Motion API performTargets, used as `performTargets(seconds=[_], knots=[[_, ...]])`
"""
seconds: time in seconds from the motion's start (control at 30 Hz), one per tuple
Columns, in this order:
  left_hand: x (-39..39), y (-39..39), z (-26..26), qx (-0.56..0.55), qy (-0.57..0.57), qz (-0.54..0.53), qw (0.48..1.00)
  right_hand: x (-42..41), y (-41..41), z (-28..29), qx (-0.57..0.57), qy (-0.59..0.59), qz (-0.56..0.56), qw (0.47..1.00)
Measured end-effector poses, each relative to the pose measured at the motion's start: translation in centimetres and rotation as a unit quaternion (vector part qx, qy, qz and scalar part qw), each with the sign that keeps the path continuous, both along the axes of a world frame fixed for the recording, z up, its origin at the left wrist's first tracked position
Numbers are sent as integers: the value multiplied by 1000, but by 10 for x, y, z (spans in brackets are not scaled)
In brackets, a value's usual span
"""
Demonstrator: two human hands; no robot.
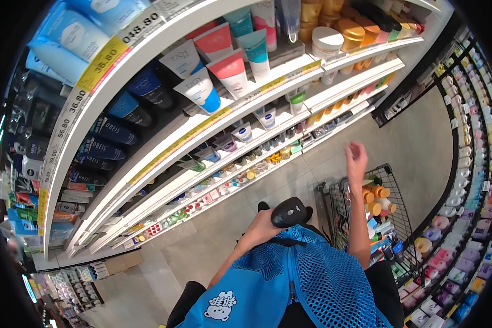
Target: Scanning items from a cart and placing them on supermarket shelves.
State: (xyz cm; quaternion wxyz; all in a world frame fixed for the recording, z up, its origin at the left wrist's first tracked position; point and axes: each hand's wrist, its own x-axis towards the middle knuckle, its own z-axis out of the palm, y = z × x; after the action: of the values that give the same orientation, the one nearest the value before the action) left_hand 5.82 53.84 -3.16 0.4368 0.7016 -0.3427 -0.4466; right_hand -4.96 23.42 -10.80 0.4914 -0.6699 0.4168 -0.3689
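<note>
My left hand (263,226), low in front of my body, is wrapped around a black handheld barcode scanner (290,212). Its rounded head faces up, and my fingers are partly hidden beneath it. Farther forward, my right hand (356,154) is raised over the floor just beyond the shopping cart (402,205). Nothing shows in that hand; its fingers are loosely curled, with a gap at the thumb. My right forearm passes over the cart's near side. Inside the cart lie orange-capped bottles (375,199) and several tubes (397,250).
A tall white shelf unit (270,96) curves across the front and left. Squeeze tubes (229,74) stand on it, with a white jar (327,41) farther right. Another shelf of bottles and packs (461,205) lines the right. Grey tiled floor (279,180) runs between them.
</note>
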Motion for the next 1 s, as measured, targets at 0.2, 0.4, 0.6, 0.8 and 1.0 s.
performTargets(seconds=[0.2,0.4,0.6,0.8,1.0], knots=[[7,16,14,13,14,37,999,203,17,129,-229,-113,142,956],[12,49,-1,-87,34,137,986,289,26,144,-339,75,29,937],[13,78,-2,-38,42,202,978,257,-2,148,-123,-248,31,961],[22,75,5,-54,63,192,978,151,19,162,252,-535,352,726],[30,31,37,-82,98,71,989,68,66,131,377,-424,385,728]])
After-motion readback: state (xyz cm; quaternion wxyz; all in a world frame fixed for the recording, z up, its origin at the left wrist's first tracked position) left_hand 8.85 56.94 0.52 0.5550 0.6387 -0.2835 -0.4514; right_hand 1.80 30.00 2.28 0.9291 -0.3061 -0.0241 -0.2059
